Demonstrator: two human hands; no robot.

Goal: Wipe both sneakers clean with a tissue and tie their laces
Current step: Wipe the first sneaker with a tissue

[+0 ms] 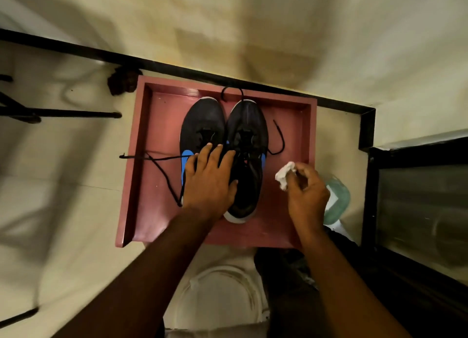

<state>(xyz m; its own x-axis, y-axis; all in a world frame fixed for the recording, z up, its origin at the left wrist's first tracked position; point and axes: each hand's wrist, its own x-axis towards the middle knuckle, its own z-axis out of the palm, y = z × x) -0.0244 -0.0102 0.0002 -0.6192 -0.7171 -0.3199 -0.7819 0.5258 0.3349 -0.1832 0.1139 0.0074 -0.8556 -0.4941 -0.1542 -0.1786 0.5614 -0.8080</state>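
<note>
The left hand [211, 179] lay flat, fingers spread, over the heel of the left sneaker [202, 127], likely steadying the pair. The right hand [307, 193] pinched a crumpled tissue [285, 174] just beside the right sneaker [247, 140], ready for wiping. Both sneakers sat touching, toes away, inside a pink tray [141, 160]. Untied laces [162, 165] trailed over the tray's wall and could snag. A greenish bottle [338, 198] stood behind the right hand.
</note>
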